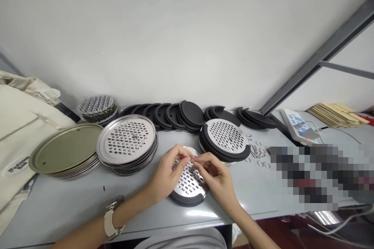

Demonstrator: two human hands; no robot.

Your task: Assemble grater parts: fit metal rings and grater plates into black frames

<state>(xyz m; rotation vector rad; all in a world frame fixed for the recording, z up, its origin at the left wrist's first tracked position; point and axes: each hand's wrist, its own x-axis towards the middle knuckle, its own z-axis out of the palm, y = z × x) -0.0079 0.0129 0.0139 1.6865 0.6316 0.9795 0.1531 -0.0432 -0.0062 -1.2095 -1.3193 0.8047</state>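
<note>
A round metal grater disc [189,182] with a black rim piece [187,201] along its near edge lies on the table in front of me. Above its far part, my left hand [172,167] and my right hand [214,171] meet, fingertips pinched together. Whatever sits between the fingertips is too small to make out. To the right is a stack of grater discs with black rim pieces [224,140]. Several small metal rings [259,153] lie loose beside that stack.
On the left stand stacked metal grater discs [127,140], olive round plates [66,149] and a further grater stack [96,105]. Black round pieces [191,114] line the wall. A cream bag [23,124] is far left; a white-and-blue box [299,124] sits right.
</note>
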